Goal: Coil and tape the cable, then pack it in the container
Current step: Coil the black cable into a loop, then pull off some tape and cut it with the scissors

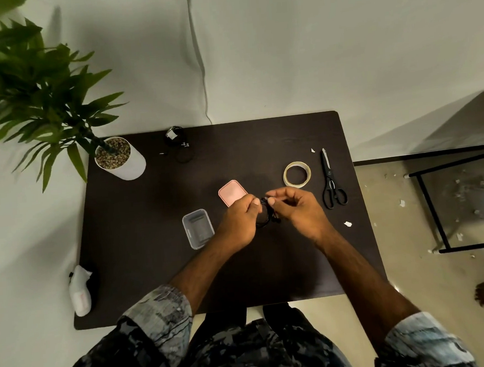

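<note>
2 hands, the left hand [241, 217] and the right hand [297, 208], pinch the coiled black cable [266, 214] between them above the dark table [154, 261]; the clear container [198, 228] stands open just left, near the pink lid [232, 192]

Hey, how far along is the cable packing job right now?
Done: the thin black cable is already wound into a small coil. In hand: the left hand and right hand hold that coil above the dark table; whether tape is on it is unclear. Left: placing it in the empty clear plastic container and fitting the pink lid.
</note>
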### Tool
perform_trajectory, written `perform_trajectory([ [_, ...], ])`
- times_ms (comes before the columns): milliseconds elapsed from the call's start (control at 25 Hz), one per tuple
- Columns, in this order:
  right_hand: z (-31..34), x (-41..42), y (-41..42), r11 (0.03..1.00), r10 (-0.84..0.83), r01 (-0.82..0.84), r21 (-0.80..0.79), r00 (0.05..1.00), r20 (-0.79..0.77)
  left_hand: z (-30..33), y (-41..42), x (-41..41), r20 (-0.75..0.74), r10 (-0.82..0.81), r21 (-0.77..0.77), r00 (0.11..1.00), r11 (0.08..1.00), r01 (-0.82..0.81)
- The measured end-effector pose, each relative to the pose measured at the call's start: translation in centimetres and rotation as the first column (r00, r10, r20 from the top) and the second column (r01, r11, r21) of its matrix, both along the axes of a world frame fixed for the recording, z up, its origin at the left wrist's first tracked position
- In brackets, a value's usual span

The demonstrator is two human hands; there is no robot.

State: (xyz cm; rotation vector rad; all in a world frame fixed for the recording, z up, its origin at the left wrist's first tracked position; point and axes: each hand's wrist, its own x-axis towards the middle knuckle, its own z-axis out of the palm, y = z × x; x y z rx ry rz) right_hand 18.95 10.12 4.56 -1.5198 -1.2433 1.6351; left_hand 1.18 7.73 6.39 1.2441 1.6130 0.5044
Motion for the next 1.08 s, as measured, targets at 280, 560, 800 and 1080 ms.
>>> perform_trajectory([
  [280, -5.8, 1.9, 5.2, 0.986, 0.159, -0.147, -0.074, 0.737, 0.657, -0.3, 2.6, -0.1, -0.086, -0.046, -0.044, 0.995, 0.998, 0.043],
  [560, -8.3, 1.3, 8.4, 0.966, 0.259, -0.161, -0.205, 0.663, 0.702, -1.7, 5.1, -0.8, -0.057, -0.024, -0.083, 0.998, 0.996, 0.019],
  [800, -10.8, 1.5, 8.1, 0.948, 0.306, -0.138, -0.287, 0.647, 0.699, -2.6, 5.8, -1.1, -0.048, -0.002, -0.116, 0.999, 0.993, -0.003],
  [1080, -10.9, 2.3, 7.6, 0.974, 0.226, -0.173, -0.148, 0.668, 0.709, -3.2, 6.5, -0.1, -0.086, 0.036, -0.070, 0.996, 0.997, -0.042],
])
